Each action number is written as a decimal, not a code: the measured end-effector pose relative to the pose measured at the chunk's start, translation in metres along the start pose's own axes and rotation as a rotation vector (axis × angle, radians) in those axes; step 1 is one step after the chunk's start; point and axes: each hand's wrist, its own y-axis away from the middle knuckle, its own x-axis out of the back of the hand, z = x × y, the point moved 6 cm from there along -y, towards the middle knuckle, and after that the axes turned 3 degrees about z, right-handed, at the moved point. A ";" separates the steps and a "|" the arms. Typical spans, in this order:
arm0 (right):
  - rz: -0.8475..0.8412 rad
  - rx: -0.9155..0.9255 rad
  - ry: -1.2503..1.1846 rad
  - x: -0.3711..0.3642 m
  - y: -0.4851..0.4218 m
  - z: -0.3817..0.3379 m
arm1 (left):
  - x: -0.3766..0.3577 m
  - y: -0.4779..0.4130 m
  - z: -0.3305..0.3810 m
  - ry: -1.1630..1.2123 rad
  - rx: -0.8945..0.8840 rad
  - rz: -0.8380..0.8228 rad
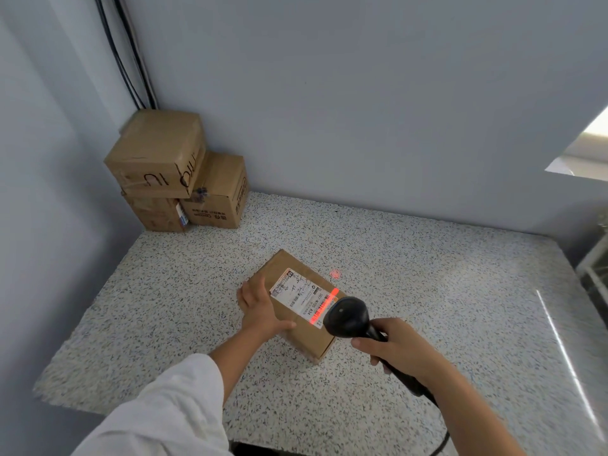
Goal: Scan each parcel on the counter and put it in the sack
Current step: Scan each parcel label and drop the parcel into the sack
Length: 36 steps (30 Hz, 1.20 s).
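A brown cardboard parcel [307, 337] lay flat near the middle of the speckled stone counter [427, 291], turned so its corners pointed toward twelve and six o'clock. A white shipping label [296, 292] covered much of its top face. The left hand [260, 307], coming out of a white sleeve [164, 406], rested flat on the nine o'clock side of the parcel. Its fingers were fairly straight and reached to the far-left edge, and its thumb was spread across the top toward three o'clock. The right hand [401, 347] was wrapped around the handle of a black barcode scanner [348, 315], whose head hung just above the parcel's three o'clock edge and hid part of it. A bright red scan line [324, 306] fell across the barcode along the label's right side. A faint red dot [335, 274] showed on the counter just past the parcel, toward one o'clock. The scanner's dark cord [441, 445] trailed off toward five o'clock. At ten o'clock, in the counter's far corner against the grey walls, three more cardboard boxes were stacked. A large box [158, 153] sat tilted on top of a smaller box [154, 213] and a printed box [217, 192] to its right. Black cables [125, 51] ran down the wall corner behind them.
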 end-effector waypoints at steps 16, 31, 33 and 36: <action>-0.020 0.046 0.096 -0.005 -0.001 -0.003 | 0.002 0.002 0.001 -0.062 0.000 -0.028; -0.035 0.045 0.132 -0.007 -0.007 -0.001 | 0.003 -0.001 0.001 -0.161 0.004 -0.066; -0.031 0.043 0.115 -0.006 -0.007 0.000 | 0.006 -0.005 0.004 -0.266 -0.025 -0.092; -0.005 0.036 0.083 -0.003 -0.008 0.001 | 0.014 -0.015 0.013 -0.440 -0.126 -0.141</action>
